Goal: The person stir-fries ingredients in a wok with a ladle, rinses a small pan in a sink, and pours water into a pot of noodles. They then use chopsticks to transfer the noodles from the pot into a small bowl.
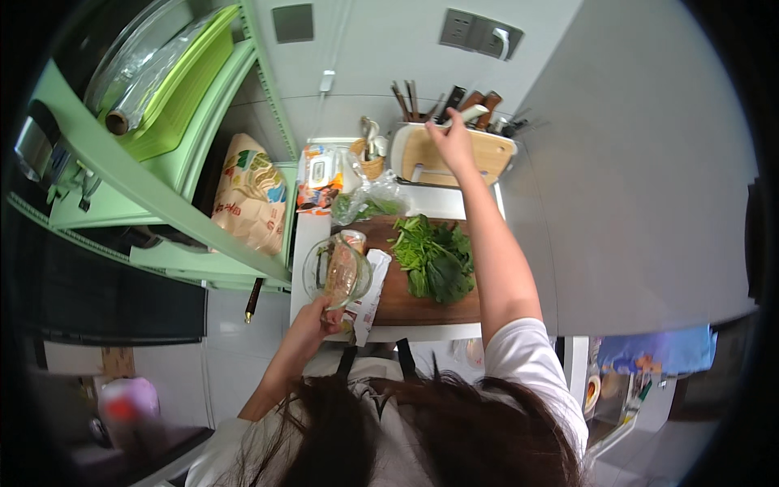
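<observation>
My left hand (322, 319) grips the near rim of a clear glass bowl (309, 271). Through the glass a packaged roll (342, 274) shows, and I cannot tell if it lies in the bowl or beneath it. My right hand (453, 143) reaches to the back, its fingers around a white handle (475, 112) at the knife holder; the blade is hidden. Below that arm, leafy greens (435, 259) lie in a heap on a dark wooden cutting board (395, 307). A white printed wrapper (371, 292) rests along the board's left part.
Behind the board are a plastic bag of greens (371, 204), a wet-wipes pack (321, 176) and a basket of utensils (370, 164). A light cutting board (450, 161) stands before several knife handles (487, 103). Green shelving (164, 195) flanks the left; a grey panel (633, 182) rises at right.
</observation>
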{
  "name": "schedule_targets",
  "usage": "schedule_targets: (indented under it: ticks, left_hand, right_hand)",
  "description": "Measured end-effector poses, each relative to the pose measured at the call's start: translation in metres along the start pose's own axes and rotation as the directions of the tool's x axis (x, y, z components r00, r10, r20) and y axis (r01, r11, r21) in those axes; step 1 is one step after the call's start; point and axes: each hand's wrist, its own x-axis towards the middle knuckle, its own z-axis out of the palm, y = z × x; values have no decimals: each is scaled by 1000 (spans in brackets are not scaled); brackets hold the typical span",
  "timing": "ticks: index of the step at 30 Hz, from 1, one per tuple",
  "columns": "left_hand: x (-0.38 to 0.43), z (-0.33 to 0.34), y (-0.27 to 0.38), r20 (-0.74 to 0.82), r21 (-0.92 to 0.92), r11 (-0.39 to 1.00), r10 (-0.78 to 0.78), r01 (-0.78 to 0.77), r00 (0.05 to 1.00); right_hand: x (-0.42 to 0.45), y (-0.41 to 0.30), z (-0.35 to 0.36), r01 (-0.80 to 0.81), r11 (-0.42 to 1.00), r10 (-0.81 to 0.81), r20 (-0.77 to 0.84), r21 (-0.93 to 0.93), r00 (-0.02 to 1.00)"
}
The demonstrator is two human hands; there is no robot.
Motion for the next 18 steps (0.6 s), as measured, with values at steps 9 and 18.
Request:
schedule_targets:
  ticks: [9, 18]
  left_hand:
    - [-38, -32, -4, -195, -145, 989, -25, -3, 980]
    - [-30, -65, 20, -217, 27, 999, -18, 25, 976]
  right_hand:
    - [42, -14, 20, 139, 974, -194, -339, -181, 920]
    - [3, -135, -27, 425, 880, -472, -288, -214, 833]
